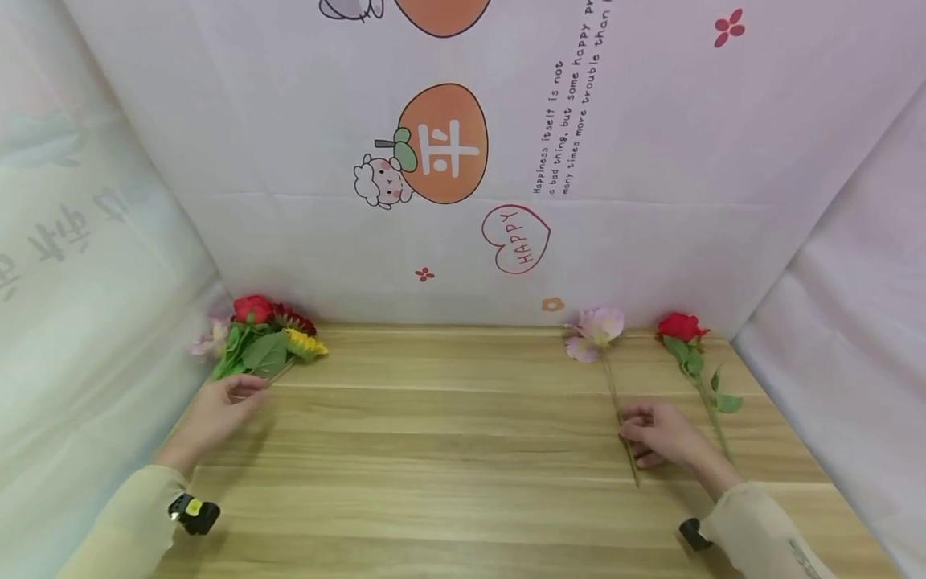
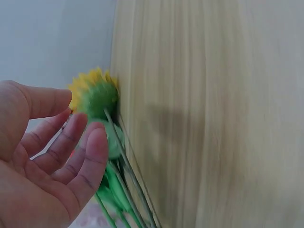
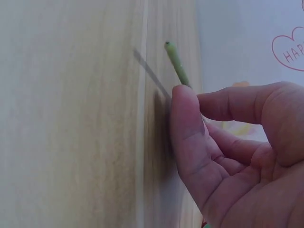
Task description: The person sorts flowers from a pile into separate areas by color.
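Note:
On the right side of the table, my right hand (image 1: 664, 436) pinches the thin green stem (image 3: 177, 64) of a pale pink artificial flower (image 1: 602, 326) between thumb and fingers. The stem's cut end sticks out past the fingertips in the right wrist view, casting a shadow on the wood. My left hand (image 1: 219, 414) hovers beside a bunch of artificial flowers at the far left, its fingers loosely bent with nothing between them. That bunch has a yellow sunflower (image 2: 97, 95), a red rose (image 1: 253, 309), a dark red flower (image 1: 295, 320) and a pinkish flower (image 1: 210, 339), with green leaves (image 1: 265, 352).
A single red rose (image 1: 682, 326) with a leafy stem lies at the right, beyond my right hand. The wooden table (image 1: 434, 450) ends at a white printed cloth (image 1: 289, 241) hanging behind it, with more cloth along both sides.

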Available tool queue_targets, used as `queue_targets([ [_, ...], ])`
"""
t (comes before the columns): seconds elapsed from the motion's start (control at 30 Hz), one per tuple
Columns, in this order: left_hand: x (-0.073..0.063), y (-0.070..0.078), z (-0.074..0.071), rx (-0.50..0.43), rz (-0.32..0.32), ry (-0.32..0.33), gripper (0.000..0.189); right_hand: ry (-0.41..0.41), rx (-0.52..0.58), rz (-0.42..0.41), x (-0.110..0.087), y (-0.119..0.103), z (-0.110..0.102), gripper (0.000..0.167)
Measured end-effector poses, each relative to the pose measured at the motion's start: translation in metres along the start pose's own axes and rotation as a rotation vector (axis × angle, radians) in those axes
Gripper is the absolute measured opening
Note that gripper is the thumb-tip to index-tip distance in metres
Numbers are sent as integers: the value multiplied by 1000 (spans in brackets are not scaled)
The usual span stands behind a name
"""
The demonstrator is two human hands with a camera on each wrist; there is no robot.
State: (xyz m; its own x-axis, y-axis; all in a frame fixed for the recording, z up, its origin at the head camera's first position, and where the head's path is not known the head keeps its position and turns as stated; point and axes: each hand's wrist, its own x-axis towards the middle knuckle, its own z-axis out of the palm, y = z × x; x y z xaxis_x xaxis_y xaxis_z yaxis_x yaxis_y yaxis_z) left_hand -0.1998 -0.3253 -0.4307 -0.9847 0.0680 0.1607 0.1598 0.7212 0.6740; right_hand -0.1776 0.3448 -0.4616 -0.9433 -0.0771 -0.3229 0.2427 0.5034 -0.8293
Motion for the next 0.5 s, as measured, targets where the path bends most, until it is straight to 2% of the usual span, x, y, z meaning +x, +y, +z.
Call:
queue_targets([
  [0.17,0,-15,-7,57,6,27,26,-4,-7,-16,0,-1,2,52],
  [0.5,0,-23,-17,111,-92,-6,40,6,19,-4,-2,-2,2,49],
])
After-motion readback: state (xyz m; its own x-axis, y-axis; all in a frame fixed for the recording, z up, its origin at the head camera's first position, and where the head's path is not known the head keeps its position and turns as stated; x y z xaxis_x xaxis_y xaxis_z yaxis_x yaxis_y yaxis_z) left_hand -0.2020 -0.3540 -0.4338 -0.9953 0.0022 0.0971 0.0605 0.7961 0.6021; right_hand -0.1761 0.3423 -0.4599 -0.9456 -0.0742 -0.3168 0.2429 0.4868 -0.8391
